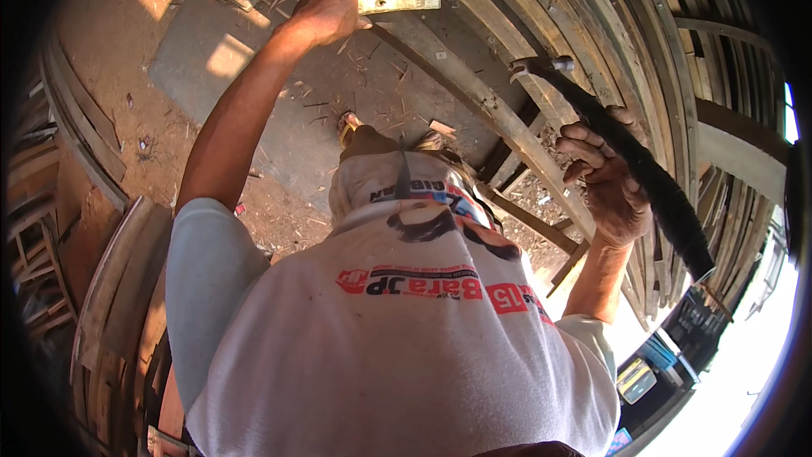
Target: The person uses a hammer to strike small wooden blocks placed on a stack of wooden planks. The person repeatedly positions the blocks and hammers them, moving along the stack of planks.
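Note:
My left hand (331, 8) is closed around a short, flat, pale yellowish bar (400, 1) with a dark spot near its middle. The bar's free end points right, above a long wooden beam (474, 97); its other end is hidden in my fist. On the right, a claw hammer (636, 152) with a black-wrapped handle lies slantwise across my right hand (611, 178). Its metal head points up and left, over the planks. My right fingers are partly curled and the grip looks loose.
Long wooden planks (584, 8) lie side by side at the upper right. More timber (118, 288) leans at the left. Wood scraps are strewn over the ground (288, 135) near my feet. Blue and yellow items (639, 381) stand at the lower right.

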A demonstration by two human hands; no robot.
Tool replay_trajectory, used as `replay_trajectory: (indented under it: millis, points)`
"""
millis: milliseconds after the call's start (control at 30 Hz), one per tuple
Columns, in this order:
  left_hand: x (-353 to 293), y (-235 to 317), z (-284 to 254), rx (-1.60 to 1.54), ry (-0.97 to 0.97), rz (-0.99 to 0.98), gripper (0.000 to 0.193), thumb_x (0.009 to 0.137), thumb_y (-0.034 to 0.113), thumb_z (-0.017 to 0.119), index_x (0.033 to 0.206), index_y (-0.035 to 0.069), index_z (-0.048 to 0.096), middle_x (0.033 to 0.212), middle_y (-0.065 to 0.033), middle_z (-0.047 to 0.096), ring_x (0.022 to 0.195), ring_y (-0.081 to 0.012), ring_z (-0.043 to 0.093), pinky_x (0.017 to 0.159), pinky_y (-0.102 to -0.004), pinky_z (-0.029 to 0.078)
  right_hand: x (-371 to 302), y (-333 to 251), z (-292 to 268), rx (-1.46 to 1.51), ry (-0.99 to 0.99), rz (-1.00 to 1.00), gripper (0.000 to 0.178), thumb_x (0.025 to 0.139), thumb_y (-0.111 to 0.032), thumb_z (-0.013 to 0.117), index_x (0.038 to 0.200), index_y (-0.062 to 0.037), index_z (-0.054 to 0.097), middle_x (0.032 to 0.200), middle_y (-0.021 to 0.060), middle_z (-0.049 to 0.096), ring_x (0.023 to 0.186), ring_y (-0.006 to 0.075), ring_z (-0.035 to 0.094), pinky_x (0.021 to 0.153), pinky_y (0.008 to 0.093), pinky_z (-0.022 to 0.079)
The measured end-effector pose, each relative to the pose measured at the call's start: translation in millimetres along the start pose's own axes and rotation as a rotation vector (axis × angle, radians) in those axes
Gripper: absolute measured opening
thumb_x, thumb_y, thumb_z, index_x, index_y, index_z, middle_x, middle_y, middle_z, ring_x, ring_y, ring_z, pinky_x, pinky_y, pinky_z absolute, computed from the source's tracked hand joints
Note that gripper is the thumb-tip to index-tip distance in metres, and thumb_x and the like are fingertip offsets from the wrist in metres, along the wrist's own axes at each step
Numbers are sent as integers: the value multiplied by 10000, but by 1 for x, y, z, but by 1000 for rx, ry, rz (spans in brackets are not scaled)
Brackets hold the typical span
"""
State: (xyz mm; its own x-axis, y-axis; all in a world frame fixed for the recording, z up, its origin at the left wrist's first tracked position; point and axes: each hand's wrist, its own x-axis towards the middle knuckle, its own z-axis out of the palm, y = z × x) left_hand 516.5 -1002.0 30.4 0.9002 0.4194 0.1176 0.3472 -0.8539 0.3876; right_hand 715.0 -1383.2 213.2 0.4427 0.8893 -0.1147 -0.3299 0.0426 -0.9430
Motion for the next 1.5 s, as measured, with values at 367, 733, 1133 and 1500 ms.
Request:
replay_trajectory:
  millis: [367,733,1133,1500]
  points:
    - [3,12,-7,6,-110,-107,515,820,230,878,1265,58,684,1263,-113,698,1283,-312,608,1074,-505,436,22,11,1,-688,307,-246,242,979,-126,709,1169,24,695,982,69,686,840,150,620,813,300,491]
    - [29,44,-31,-295,-157,-343,546,878,332,838,1292,24,660,1218,-181,719,1114,-374,693,962,-465,549,69,0,32,-172,272,-460,337,1019,-295,667,1113,12,566,777,50,530,702,148,545,590,317,469]
    - [140,71,57,-89,106,-178,954,851,430,814,1590,10,381,1568,-253,412,1495,-431,324,1228,-592,224,96,5,22,85,300,-613,326,994,-377,689,946,-65,610,745,28,524,605,177,509,602,358,456]
    - [25,14,36,-430,759,-1061,1082,878,487,805,1648,29,197,1662,-315,212,1550,-456,251,1245,-575,266,77,31,4,191,249,-519,390,1041,-480,612,1018,-97,682,760,0,447,631,160,458,630,341,402]
